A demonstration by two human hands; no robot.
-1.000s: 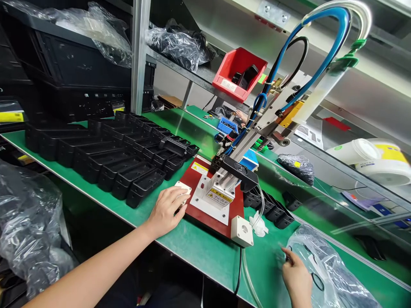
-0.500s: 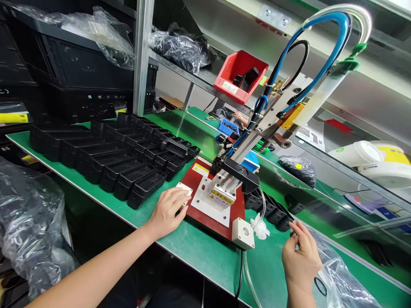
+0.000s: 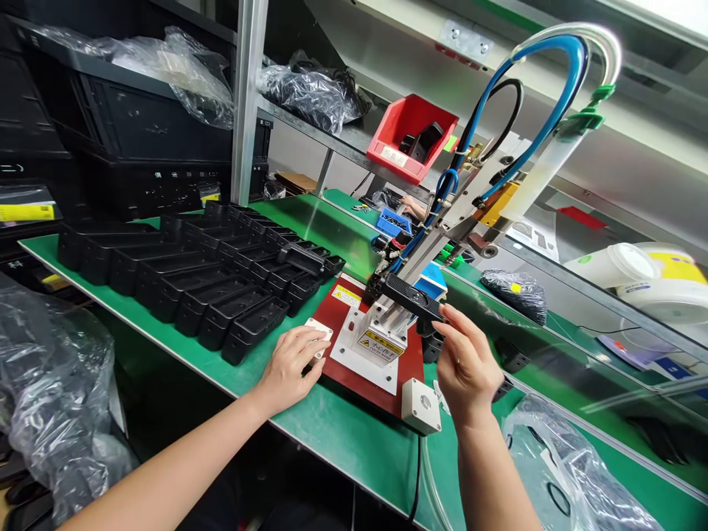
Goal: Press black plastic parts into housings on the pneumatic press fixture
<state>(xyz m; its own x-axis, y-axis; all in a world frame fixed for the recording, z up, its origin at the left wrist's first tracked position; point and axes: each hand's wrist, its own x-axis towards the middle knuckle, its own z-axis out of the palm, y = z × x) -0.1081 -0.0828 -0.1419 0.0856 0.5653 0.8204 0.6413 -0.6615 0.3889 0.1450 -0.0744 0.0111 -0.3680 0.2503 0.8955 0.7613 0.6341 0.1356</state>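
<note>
My left hand (image 3: 293, 365) rests on a white button box (image 3: 319, 332) at the left front of a small press (image 3: 381, 317), fingers curled over it and thumb at its front side. A long black plastic housing (image 3: 412, 295) sits tilted on the press head. My right hand (image 3: 470, 361) is at the housing's right end, fingers drawn together with the tips at or against it. What lies between them, if anything, is hidden. A second white button box (image 3: 421, 405) sits just left of my right wrist.
Rows of black housings (image 3: 243, 328) fill the left bench. A clear plastic bag (image 3: 580, 457) with black rings lies at right. A red bin (image 3: 412, 136) sits above, near blue hoses (image 3: 553, 44) and a syringe barrel (image 3: 545, 177). Another person's hand (image 3: 412, 206) shows beyond.
My right hand has moved left and up from beside the plastic bag to the housing on the press. My left hand stays on its button box. The view has shifted slightly.
</note>
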